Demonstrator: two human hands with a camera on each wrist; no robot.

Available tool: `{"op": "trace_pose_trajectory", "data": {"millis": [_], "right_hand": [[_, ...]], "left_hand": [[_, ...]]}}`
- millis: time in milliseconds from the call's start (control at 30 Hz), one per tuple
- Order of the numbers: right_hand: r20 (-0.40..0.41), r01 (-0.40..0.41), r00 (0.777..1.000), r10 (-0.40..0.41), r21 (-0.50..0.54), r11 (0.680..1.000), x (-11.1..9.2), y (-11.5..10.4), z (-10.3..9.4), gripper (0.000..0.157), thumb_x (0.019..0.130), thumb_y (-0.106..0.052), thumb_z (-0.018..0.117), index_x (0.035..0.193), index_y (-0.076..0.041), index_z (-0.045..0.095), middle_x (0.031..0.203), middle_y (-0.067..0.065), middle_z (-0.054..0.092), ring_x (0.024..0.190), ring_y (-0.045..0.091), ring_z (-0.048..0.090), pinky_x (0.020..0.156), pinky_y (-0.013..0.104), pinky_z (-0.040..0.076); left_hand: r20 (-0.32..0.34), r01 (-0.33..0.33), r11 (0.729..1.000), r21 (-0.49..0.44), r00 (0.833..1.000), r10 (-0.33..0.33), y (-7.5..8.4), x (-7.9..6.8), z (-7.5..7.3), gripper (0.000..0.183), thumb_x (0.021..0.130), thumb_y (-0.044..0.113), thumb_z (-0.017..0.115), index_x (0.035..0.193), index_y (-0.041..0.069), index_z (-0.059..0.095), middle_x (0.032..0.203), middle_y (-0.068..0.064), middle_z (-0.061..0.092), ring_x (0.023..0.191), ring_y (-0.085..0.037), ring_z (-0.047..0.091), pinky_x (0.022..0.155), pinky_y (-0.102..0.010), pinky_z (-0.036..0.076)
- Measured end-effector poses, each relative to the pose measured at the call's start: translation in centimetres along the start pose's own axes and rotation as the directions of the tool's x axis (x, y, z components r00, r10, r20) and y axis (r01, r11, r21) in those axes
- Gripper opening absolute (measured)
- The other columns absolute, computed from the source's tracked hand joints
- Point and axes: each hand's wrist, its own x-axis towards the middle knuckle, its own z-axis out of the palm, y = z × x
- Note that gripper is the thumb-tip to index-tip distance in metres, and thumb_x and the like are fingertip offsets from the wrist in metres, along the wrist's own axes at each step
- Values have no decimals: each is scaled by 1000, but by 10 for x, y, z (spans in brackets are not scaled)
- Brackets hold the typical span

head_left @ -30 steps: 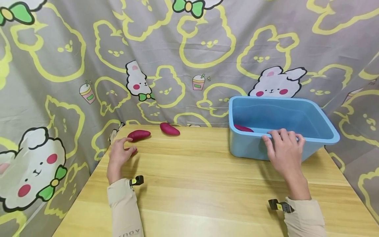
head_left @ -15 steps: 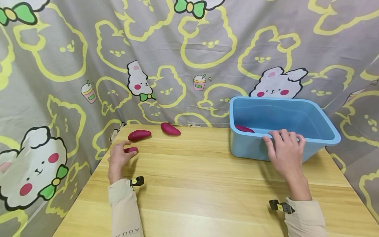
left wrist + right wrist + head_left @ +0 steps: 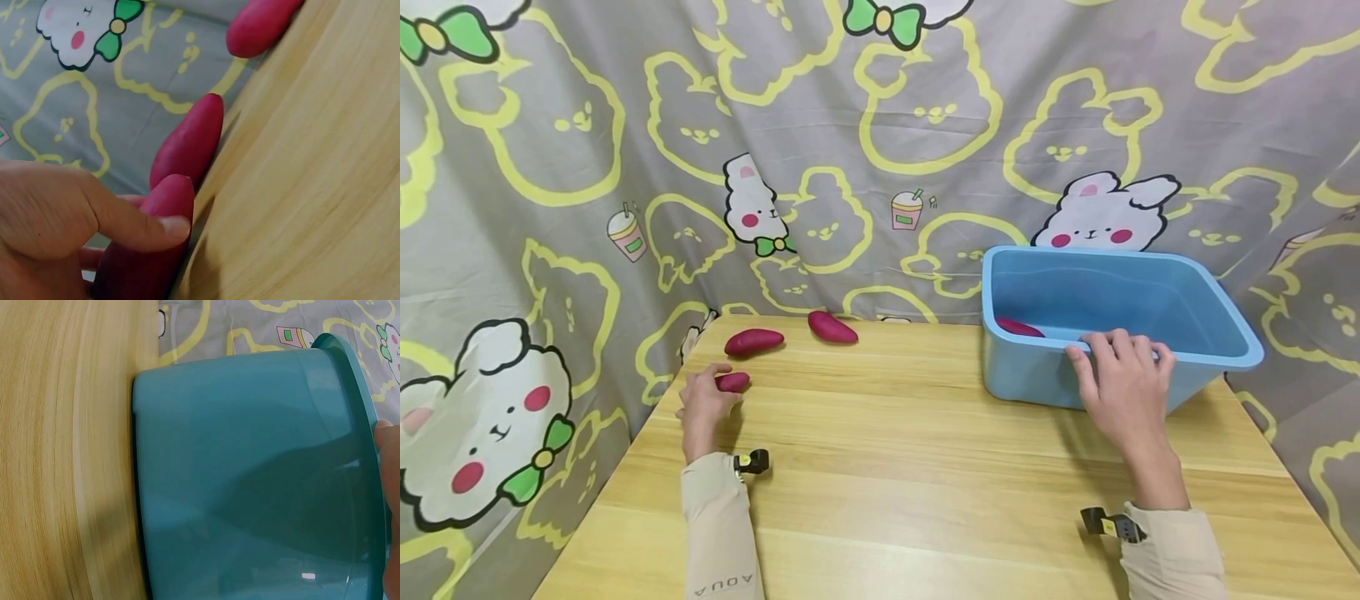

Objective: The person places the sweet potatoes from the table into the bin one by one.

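Note:
My left hand [image 3: 704, 407] grips a purple sweet potato [image 3: 733, 382] at the left of the table. In the left wrist view my thumb lies across that sweet potato [image 3: 170, 199], with fingers partly hidden behind it. Just beyond lies a second sweet potato [image 3: 755, 341], and a third sweet potato [image 3: 832, 327] rests to its right by the curtain. At the right, my right hand [image 3: 1123, 387] holds the near rim of a blue plastic bin [image 3: 1221, 360], fingers hooked over the edge. Inside the bin, part of another sweet potato [image 3: 1018, 327] shows at the left end.
The wooden table [image 3: 880, 467] runs up to a grey curtain [image 3: 880, 250] with yellow outlines and white rabbits, hanging at the back and sides. Small black cameras are strapped at both wrists. The bin stands against the curtain, its side wall [image 3: 244, 475] filling the right wrist view.
My left hand has drawn slightly back and settled around the near sweet potato, more of which now shows. The right hand stays on the bin's rim.

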Motion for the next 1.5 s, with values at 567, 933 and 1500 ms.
{"op": "trace_pose_trajectory", "data": {"millis": [567,933,1500], "right_hand": [[-12,6,1000,-6,12,1000,-1,1,2,30,101,-29,64,112,-1,66,109,23,58,106,46,45,106,68,19],[-14,16,1000,-16,14,1000,0,1,4,30,101,-29,64,111,-1,66,108,22,59,105,46,46,106,69,20],[-34,22,999,-22,11,1000,1,3,4,31,100,-30,65,111,-1,66,108,23,59,105,46,46,105,68,21]], "left_hand": [[-63,63,997,-44,996,-66,0,3,5,54,85,0,63,139,6,58,138,-36,42,123,-58,36,95,-72,25],[-82,51,996,-69,995,-57,7,-2,5,49,90,7,68,137,6,59,138,-34,43,124,-57,37,95,-71,26],[-117,-90,992,-86,990,80,23,2,3,50,89,6,68,138,7,60,136,-34,48,125,-52,42,94,-68,34]]}}
